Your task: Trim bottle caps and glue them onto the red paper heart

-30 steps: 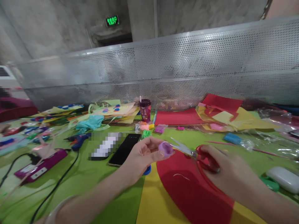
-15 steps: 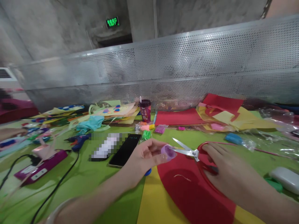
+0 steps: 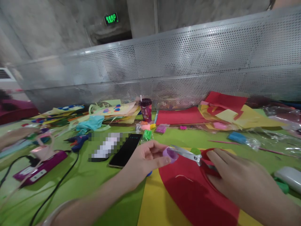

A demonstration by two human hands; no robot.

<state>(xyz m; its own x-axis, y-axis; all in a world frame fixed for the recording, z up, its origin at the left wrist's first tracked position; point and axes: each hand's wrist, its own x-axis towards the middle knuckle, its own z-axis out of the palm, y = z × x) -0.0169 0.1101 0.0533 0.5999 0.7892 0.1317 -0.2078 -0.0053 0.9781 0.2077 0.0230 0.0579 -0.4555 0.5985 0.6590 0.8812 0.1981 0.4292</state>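
Observation:
My left hand (image 3: 147, 158) pinches a small purple piece of clay (image 3: 170, 154) between thumb and fingers, above the table. My right hand (image 3: 231, 175) grips the red handles of a pair of scissors (image 3: 191, 154). The silver blades are closed on the purple piece. Under both hands lies a red sheet (image 3: 195, 191) on a yellow sheet (image 3: 152, 204). A small green bit (image 3: 195, 151) shows just behind the blades.
A black phone (image 3: 125, 150) lies left of my left hand, with a blue glue gun (image 3: 78, 141) and a purple power strip (image 3: 39, 168) further left. A purple cup (image 3: 146, 110), stacks of coloured paper (image 3: 223, 114) and a perforated metal screen (image 3: 164, 69) stand behind. A white case (image 3: 289, 175) sits at the right.
The scissor blades have closed on the purple piece after standing open half a second ago. Both hands have stayed in nearly the same place.

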